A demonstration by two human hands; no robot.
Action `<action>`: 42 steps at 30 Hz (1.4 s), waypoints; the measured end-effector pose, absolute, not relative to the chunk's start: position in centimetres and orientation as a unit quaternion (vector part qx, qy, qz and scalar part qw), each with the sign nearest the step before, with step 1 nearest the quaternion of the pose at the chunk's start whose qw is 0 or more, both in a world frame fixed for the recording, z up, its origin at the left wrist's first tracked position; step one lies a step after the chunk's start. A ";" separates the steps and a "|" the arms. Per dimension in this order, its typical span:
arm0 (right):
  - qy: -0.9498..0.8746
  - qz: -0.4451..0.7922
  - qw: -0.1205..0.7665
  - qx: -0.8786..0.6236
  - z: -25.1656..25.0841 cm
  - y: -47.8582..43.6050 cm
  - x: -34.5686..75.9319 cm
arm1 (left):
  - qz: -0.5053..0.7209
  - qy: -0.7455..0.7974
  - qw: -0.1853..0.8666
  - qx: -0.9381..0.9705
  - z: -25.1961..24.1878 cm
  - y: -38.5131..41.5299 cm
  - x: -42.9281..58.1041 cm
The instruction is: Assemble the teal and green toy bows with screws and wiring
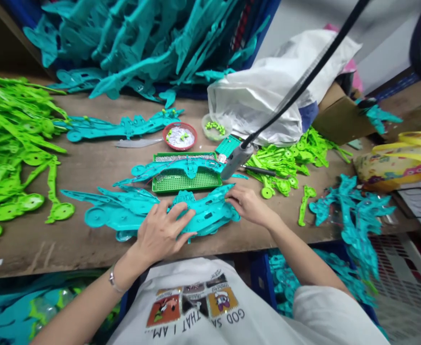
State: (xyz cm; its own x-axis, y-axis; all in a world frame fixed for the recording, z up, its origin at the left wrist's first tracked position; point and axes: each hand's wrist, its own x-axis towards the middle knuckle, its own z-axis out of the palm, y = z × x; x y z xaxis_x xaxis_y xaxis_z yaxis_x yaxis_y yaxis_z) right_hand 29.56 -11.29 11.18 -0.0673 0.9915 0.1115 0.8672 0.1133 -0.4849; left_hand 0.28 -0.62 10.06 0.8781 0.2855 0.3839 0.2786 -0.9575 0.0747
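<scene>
A large teal plastic part (120, 213) lies across the table's front in the head view. My left hand (165, 230) rests on its middle, fingers spread and pointing right. At the part's right end, my right hand (248, 203) has thumb and fingers pinched together near the edge; what they hold, if anything, is too small to tell. Just behind lies a slimmer teal part (160, 168) with thin wires, across a green tray (187, 183). A grey tool (236, 160) on a black cable hangs above the tray's right end.
Green parts (12, 143) heap at left, more (289, 158) at right. Behind are a red basket (180, 147), a clear bowl (207, 134), a white sack (260, 86) and a bin of teal parts. Teal pieces (354, 211) lie right. The table's edge (70, 261) is near my body.
</scene>
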 end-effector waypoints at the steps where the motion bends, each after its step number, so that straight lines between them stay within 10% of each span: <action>1: -0.711 0.179 0.215 -0.646 11.6 -11.3 30.0 | 0.189 0.153 0.018 0.970 10.0 -0.6 0.3; 6: -0.606 0.379 0.212 -0.666 15.4 -8.7 35.8 | 0.148 0.178 0.069 0.971 10.1 -0.6 -0.1; 10: -0.549 0.173 0.240 -0.782 15.8 -0.8 41.0 | 0.156 0.182 0.082 0.967 10.1 -0.4 -0.3; 14: -0.577 0.063 0.066 -0.811 13.4 8.6 41.7 | 0.158 0.183 0.080 0.967 10.2 -0.3 -0.1; 27: -0.651 0.025 -0.123 -0.749 8.6 18.9 41.4 | 0.117 0.221 0.115 0.961 11.0 -0.4 0.6; 42: -0.643 0.028 -0.087 -0.761 9.5 15.3 42.6 | 0.096 0.170 0.118 0.974 12.0 -2.8 0.9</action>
State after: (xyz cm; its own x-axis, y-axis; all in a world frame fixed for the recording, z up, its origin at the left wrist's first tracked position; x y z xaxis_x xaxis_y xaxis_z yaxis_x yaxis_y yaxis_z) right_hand 42.57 15.28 9.47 0.1727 0.9727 -0.1547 0.9826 -0.1592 0.0957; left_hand 0.93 -2.78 11.97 0.9237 0.3542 0.1460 0.3090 -0.9140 0.2630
